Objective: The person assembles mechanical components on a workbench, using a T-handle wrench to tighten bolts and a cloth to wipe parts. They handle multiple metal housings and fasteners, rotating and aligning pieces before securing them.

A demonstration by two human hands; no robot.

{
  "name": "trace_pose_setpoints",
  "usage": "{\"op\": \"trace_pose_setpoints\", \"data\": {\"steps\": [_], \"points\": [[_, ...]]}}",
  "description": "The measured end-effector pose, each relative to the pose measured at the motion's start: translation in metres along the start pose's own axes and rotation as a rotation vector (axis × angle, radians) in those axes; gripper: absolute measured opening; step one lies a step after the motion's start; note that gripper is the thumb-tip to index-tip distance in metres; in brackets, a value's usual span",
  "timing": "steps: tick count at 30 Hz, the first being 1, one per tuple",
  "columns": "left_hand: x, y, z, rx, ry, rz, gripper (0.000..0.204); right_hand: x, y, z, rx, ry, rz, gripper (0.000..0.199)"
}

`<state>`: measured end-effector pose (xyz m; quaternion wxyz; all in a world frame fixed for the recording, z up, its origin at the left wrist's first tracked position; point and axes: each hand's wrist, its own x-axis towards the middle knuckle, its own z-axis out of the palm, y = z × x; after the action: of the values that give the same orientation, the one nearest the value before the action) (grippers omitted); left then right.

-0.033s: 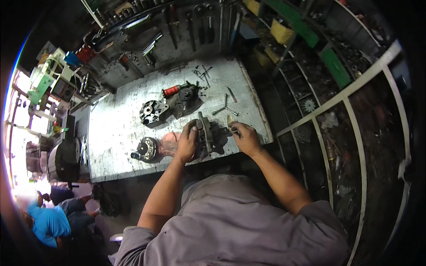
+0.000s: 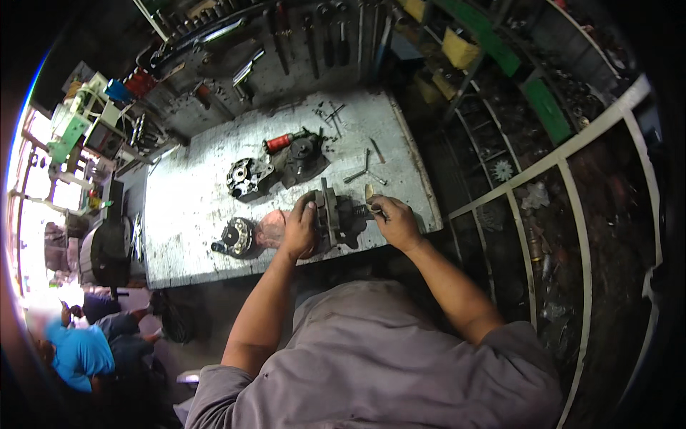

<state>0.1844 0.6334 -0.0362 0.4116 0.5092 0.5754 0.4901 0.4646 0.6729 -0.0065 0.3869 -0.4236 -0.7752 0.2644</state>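
A dark metal machine housing (image 2: 344, 217) with a flat flange stands on the near edge of a grey metal workbench (image 2: 186, 207). My left hand (image 2: 300, 227) grips its left side, fingers wrapped over the flange. My right hand (image 2: 394, 222) is at its right side, closed on a small tool with a yellowish tip (image 2: 369, 194) that touches the housing.
More parts lie on the bench: a round one (image 2: 236, 237) beside a pinkish piece (image 2: 270, 227), a toothed one (image 2: 249, 177), a dark block (image 2: 301, 156) with a red handle (image 2: 277, 141), a cross wrench (image 2: 364, 171). Tool wall (image 2: 286, 50) behind, railing (image 2: 564, 164) right, a person in blue (image 2: 78, 350) lower left.
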Motion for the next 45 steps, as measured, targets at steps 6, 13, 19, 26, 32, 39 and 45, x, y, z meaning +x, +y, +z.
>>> {"op": "trace_pose_setpoints", "data": {"steps": [6,13,19,26,32,39,45], "points": [[0.005,-0.008,-0.020,0.112,-0.077,-0.011,0.046,0.003,0.007,0.021,0.008,-0.080,-0.164,0.036],[0.026,0.001,-0.018,0.068,-0.161,-0.049,0.045,-0.001,-0.009,0.015,-0.041,-0.189,-0.168,0.044],[0.034,-0.003,-0.017,0.021,-0.208,-0.046,0.044,-0.003,-0.019,0.029,-0.097,-0.177,0.083,0.058],[0.040,0.002,-0.019,0.089,-0.221,-0.011,0.045,0.006,-0.014,0.033,-0.332,-0.387,0.170,0.069],[0.040,0.006,-0.021,0.085,-0.235,-0.042,0.046,0.029,0.001,0.036,-0.622,-0.547,-0.012,0.048],[0.036,0.017,-0.016,0.133,-0.155,-0.117,0.045,0.041,0.001,0.022,-0.583,-0.670,-0.100,0.047],[0.030,0.000,-0.015,0.119,-0.095,-0.112,0.044,0.052,0.023,-0.007,-0.177,-0.594,-0.025,0.051]]}}
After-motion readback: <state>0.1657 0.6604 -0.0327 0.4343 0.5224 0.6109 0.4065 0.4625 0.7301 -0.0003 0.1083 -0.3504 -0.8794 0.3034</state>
